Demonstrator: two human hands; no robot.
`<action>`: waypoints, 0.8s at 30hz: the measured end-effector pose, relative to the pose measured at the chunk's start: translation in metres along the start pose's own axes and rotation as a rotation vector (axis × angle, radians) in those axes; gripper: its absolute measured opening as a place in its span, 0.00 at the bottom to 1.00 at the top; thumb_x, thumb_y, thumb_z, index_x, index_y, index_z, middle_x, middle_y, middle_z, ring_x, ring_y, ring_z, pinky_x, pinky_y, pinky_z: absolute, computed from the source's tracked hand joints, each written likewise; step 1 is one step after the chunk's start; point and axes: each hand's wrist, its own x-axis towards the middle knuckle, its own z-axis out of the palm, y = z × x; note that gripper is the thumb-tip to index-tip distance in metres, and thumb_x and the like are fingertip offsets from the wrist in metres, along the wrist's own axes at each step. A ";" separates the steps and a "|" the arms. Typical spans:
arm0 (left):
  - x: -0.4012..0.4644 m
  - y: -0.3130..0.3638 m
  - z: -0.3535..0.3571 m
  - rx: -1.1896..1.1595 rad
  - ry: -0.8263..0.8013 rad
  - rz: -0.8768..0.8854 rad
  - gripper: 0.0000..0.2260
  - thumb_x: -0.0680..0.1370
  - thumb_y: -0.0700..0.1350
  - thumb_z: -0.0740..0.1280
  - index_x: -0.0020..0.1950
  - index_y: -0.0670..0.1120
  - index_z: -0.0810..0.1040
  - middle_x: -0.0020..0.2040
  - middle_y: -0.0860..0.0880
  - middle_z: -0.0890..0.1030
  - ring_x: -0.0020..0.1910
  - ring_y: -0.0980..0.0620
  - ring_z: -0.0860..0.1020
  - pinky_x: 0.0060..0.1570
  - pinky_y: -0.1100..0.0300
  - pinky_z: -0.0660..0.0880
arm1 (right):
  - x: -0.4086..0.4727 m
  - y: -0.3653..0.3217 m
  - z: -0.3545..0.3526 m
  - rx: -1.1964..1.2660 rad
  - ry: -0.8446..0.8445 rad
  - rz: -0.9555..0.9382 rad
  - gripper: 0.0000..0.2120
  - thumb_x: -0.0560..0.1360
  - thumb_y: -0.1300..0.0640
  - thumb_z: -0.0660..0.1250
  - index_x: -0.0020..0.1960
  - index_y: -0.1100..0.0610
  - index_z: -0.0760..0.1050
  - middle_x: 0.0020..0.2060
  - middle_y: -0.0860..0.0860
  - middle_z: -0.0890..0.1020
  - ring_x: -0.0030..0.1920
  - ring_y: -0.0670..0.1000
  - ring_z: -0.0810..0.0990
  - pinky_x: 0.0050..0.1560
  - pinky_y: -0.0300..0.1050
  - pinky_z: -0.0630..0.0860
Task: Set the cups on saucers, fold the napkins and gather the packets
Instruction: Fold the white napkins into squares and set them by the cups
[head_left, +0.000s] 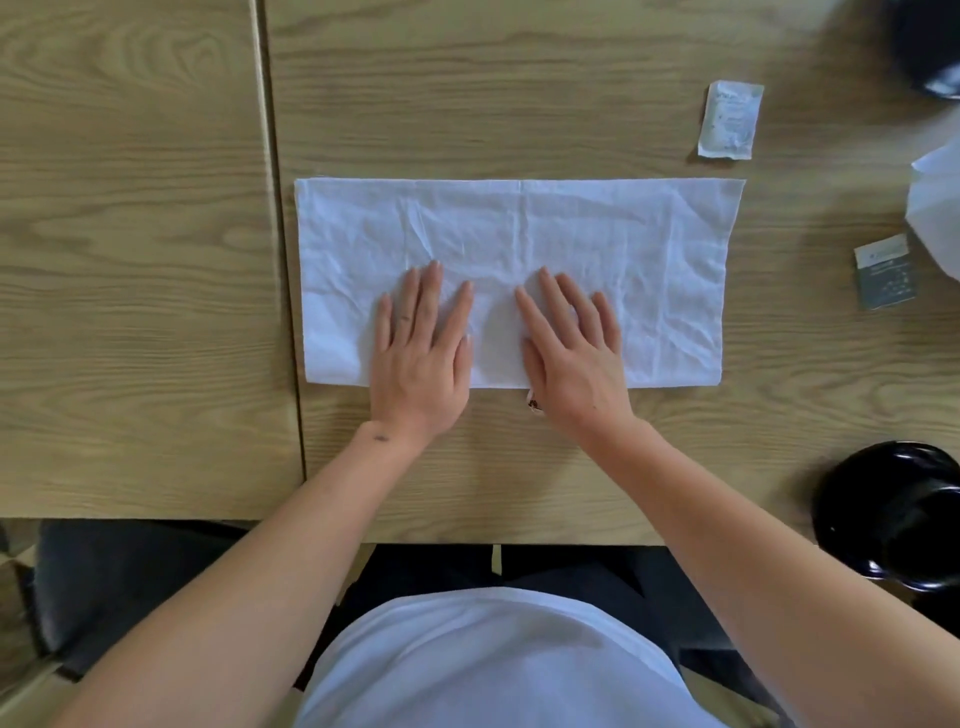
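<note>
White napkin (519, 234) lies flat on the wooden table (467, 104), a wide creased rectangle, long edges running left to right, near edge close to me. My left hand (421, 353) rests palm-down on its lower middle, fingers straight and slightly spread, gripping nothing. My right hand (571, 353) lies just beside it, also flat, fingers straight, pressing the cloth; a small gap of napkin shows between the two hands. Something small pokes out under my right wrist at the napkin's near edge, can't tell what.

White packet (730, 120) sits on the table beyond the napkin's far right corner, apart from it. Darker packet (884, 273) lies right of the napkin, near a second white cloth (937, 208) cut off by the frame edge. Black cup (893, 512) at the table's near right edge. Another dark object (930, 47) in the top right corner, blurred.
</note>
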 end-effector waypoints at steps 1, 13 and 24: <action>-0.003 -0.008 0.000 0.022 -0.008 0.005 0.23 0.86 0.50 0.53 0.82 0.49 0.61 0.82 0.41 0.58 0.82 0.41 0.55 0.78 0.38 0.53 | -0.003 0.007 -0.001 -0.016 0.007 -0.010 0.22 0.85 0.52 0.56 0.78 0.53 0.66 0.78 0.56 0.65 0.79 0.58 0.62 0.78 0.60 0.55; -0.018 -0.061 -0.013 0.139 -0.066 -0.219 0.27 0.86 0.56 0.50 0.84 0.50 0.53 0.84 0.42 0.52 0.83 0.42 0.49 0.80 0.44 0.49 | -0.032 0.078 -0.027 -0.109 -0.108 0.213 0.27 0.84 0.45 0.49 0.82 0.47 0.52 0.82 0.50 0.54 0.82 0.52 0.47 0.80 0.53 0.41; -0.014 0.043 -0.085 -0.560 -0.025 -0.756 0.16 0.77 0.43 0.66 0.65 0.48 0.74 0.57 0.48 0.77 0.57 0.47 0.76 0.53 0.53 0.74 | 0.033 0.061 -0.107 0.063 -0.039 0.232 0.15 0.76 0.58 0.68 0.62 0.58 0.79 0.68 0.55 0.76 0.70 0.60 0.67 0.64 0.58 0.70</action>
